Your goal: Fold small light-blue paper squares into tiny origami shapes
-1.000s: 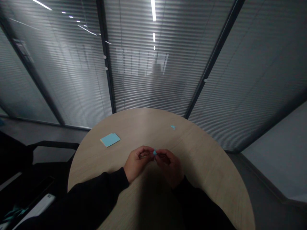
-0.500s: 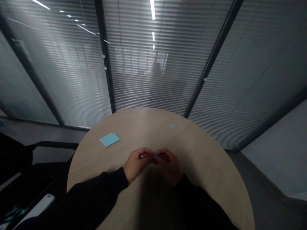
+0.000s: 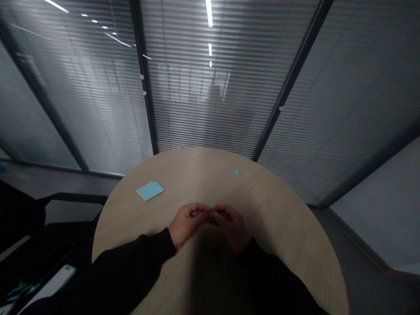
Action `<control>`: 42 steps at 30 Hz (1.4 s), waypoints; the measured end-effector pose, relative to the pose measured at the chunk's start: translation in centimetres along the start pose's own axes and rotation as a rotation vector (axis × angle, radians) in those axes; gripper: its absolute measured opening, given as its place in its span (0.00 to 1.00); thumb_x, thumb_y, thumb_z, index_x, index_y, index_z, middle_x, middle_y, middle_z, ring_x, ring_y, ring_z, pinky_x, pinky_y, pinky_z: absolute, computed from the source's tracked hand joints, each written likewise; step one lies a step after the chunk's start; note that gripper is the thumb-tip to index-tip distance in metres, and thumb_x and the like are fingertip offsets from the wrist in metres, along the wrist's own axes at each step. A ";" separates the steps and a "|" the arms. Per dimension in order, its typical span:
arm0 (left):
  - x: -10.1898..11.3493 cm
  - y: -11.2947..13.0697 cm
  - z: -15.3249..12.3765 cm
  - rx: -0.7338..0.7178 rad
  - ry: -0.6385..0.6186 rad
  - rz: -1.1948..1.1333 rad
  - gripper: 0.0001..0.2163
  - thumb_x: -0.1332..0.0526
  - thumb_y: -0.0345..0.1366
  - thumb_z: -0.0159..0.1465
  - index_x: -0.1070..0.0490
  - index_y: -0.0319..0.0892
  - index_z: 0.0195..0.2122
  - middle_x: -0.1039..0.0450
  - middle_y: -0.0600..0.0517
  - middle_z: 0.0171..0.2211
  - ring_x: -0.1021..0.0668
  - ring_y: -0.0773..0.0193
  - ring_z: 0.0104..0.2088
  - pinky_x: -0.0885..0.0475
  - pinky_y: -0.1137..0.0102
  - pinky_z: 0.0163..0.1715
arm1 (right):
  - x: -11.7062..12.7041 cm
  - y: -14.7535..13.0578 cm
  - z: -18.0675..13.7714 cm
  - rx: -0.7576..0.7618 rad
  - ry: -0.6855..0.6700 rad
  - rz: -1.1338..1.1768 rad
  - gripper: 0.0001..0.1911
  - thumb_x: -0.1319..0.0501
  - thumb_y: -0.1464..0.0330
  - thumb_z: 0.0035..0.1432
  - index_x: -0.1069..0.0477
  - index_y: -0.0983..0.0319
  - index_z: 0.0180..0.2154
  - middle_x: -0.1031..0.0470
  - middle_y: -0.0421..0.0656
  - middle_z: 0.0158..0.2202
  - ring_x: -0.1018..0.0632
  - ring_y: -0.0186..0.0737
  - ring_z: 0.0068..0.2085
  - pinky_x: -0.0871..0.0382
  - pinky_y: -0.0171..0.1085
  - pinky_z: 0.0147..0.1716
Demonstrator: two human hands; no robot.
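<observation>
A small piece of light-blue paper [image 3: 211,206] was between my two hands, and only a little edge of it showed above the fingers, so I could not see its whole shape. My left hand [image 3: 188,222] was curled and pinched it from the side at the fingertips. My right hand [image 3: 232,227] was also curled and held it from the other side, and the two hands were touching at the fingertips. Both hands were above a round light-wood table [image 3: 278,232], and black sleeves [image 3: 131,262] covered the wrists. At about ten o'clock from the hands, a small stack of light-blue paper [image 3: 150,191] was lying on the table. At about one o'clock, near the far edge, lay a tiny light-blue paper scrap [image 3: 236,173]. At nine o'clock, beyond the table edge, stood a black chair [image 3: 72,199]. Behind the table, at twelve o'clock, was a glass partition with closed blinds [image 3: 203,113].
</observation>
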State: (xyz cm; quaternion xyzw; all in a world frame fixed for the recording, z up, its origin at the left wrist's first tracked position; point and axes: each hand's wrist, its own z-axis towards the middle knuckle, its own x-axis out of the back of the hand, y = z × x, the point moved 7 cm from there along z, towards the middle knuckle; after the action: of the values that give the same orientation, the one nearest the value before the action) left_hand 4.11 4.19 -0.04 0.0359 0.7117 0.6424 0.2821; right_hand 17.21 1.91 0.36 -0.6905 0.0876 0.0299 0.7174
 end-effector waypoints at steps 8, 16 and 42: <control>-0.1 0.0 0.2 0.003 0.040 -0.063 0.15 0.28 0.39 0.52 0.25 0.35 0.35 0.21 0.48 0.29 0.21 0.64 0.29 0.28 0.70 0.35 | 0.1 -0.2 0.0 0.030 0.005 -0.063 0.14 0.31 0.61 0.45 0.28 0.62 0.31 0.22 0.40 0.26 0.20 0.39 0.29 0.24 0.38 0.32; 0.2 0.2 0.3 -0.015 0.061 -0.033 0.15 0.29 0.38 0.52 0.25 0.35 0.36 0.21 0.48 0.29 0.20 0.64 0.29 0.27 0.68 0.36 | 0.0 -0.5 -0.2 0.041 0.019 -0.102 0.15 0.32 0.59 0.47 0.28 0.62 0.32 0.22 0.41 0.27 0.20 0.39 0.29 0.24 0.38 0.32; 0.1 1.0 0.5 -0.144 0.035 0.040 0.15 0.28 0.39 0.51 0.32 0.39 0.31 0.26 0.54 0.26 0.24 0.69 0.26 0.31 0.73 0.31 | 0.4 -0.6 0.1 0.154 0.010 -0.115 0.16 0.31 0.59 0.47 0.33 0.61 0.32 0.26 0.39 0.26 0.25 0.36 0.28 0.29 0.35 0.30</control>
State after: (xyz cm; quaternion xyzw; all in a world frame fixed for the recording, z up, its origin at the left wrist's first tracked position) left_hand 3.95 4.84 0.87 0.0185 0.6675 0.6981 0.2583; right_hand 17.67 1.94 0.94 -0.6373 0.0532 -0.0217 0.7685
